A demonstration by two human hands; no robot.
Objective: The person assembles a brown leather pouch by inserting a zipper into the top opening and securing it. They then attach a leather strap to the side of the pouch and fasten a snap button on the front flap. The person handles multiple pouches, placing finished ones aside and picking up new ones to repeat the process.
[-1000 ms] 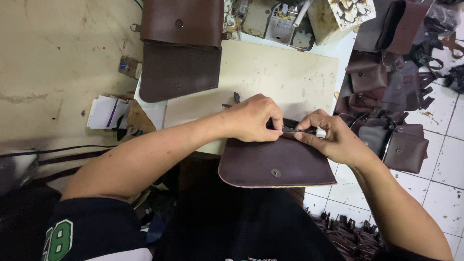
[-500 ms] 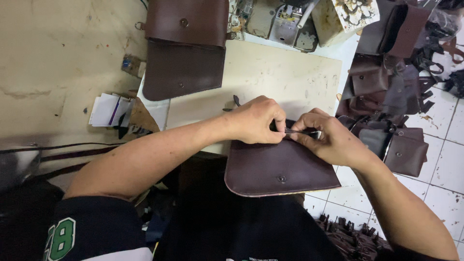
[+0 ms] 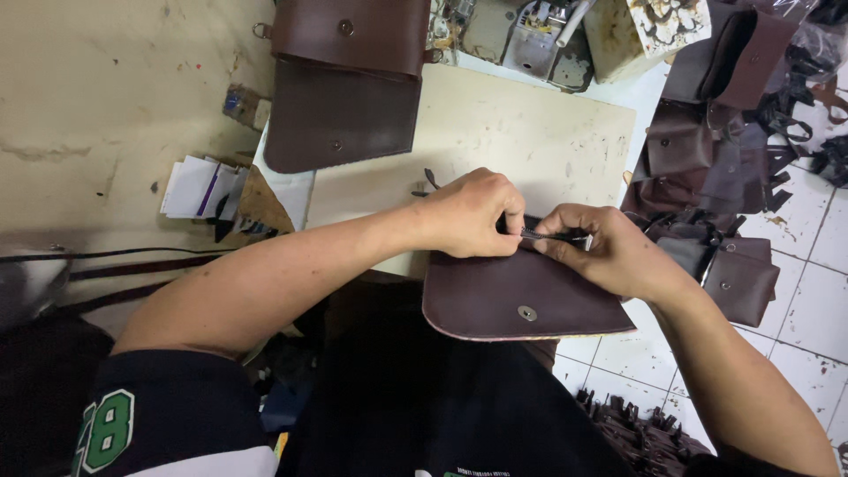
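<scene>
Left hand [image 3: 473, 215] is curled into a loose fist, pinching one end of a thin dark metal strip [image 3: 549, 235], while our right hand [image 3: 609, 249] clamps the other end between thumb and fingers, both right over the top edge of the brown leather flap [image 3: 517, 296]. That flap hangs half off the front edge of the table [image 3: 495, 124] toward our lap, and we'd guess it's light, floppy and a bit slick, so gripping near the stitched rim or by the snap seems best. Both forearms come in low, wrists bent inward, knuckles nearly touching.

Dark brown leather flap [image 3: 521, 296] (one metal snap) overhanging table edge.
</scene>
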